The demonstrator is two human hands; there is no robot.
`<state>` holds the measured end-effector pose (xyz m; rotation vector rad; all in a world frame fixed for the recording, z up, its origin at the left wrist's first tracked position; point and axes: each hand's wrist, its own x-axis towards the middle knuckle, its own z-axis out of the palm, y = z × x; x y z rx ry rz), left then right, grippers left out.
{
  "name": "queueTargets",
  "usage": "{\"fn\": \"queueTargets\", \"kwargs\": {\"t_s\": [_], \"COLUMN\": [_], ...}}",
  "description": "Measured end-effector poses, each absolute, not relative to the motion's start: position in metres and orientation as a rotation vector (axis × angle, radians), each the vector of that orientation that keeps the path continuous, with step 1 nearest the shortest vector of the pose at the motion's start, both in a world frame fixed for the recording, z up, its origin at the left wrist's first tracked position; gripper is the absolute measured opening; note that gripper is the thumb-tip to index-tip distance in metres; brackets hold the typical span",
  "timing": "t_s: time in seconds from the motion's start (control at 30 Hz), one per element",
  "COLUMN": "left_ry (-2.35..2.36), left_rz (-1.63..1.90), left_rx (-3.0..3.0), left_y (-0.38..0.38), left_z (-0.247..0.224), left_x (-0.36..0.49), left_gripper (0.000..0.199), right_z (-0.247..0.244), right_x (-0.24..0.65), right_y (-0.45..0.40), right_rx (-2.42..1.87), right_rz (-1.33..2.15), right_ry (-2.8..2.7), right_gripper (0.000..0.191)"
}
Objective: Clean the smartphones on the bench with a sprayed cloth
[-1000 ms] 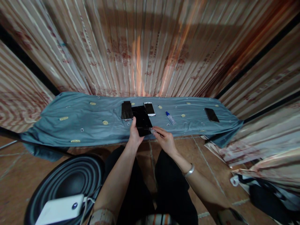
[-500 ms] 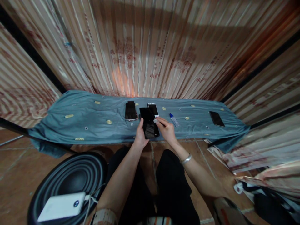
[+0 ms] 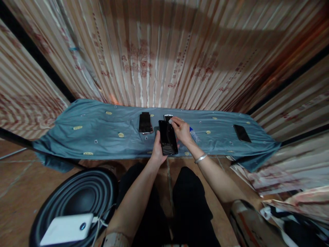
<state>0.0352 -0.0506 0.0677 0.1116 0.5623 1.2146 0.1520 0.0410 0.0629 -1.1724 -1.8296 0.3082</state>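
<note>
My left hand (image 3: 158, 150) is wrapped round a black smartphone (image 3: 168, 139), its dark glossy screen turned up toward me. Over the phone's upper right edge, my right hand (image 3: 181, 130) pinches a small whitish wad (image 3: 170, 121); its material is too small to make out. Behind the held phone lies a white-framed phone (image 3: 168, 117), mostly covered by the phone and my right hand. Just right of that hand is a small clear bottle with a blue cap (image 3: 194, 134), partly hidden by the hand. A dark phone (image 3: 145, 122) rests to the left.
Blue-grey patterned cloth (image 3: 102, 133) covers the low bench. Another dark phone (image 3: 242, 133) lies at its right end. Striped curtains (image 3: 164, 61) and black poles (image 3: 38, 51) surround it. At lower left, a white power bank (image 3: 67, 229) with cables sits on a round black ribbed object (image 3: 82, 178).
My right hand with the wad has moved up along the held phone, from its middle to its upper right edge. The phone has shifted slightly right and down in my left hand.
</note>
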Motion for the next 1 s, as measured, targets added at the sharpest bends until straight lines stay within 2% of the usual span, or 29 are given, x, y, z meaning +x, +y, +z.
{"fn": "queueTargets", "kwargs": {"t_s": [0.2, 0.53, 0.77, 1.0], "left_ry": [0.619, 0.707, 0.632, 0.6], "left_rz": [1.224, 1.23, 1.304, 1.331], "left_rx": [0.079, 0.112, 0.103, 0.098], "left_y": [-0.048, -0.045, -0.041, -0.042], "left_z": [0.071, 0.066, 0.064, 0.06], "left_x": [0.036, 0.043, 0.042, 0.041], "left_gripper": [0.068, 0.054, 0.058, 0.057], "right_z": [0.072, 0.078, 0.066, 0.059], "right_x": [0.145, 0.118, 0.127, 0.13], "right_y": [0.042, 0.036, 0.022, -0.014], "right_rx": [-1.163, -1.029, -0.925, -0.894], "right_rz": [0.148, 0.07, 0.126, 0.123], "right_ry": [-1.991, -2.127, -2.251, -2.282], "right_gripper": [0.026, 0.031, 0.053, 0.047]}}
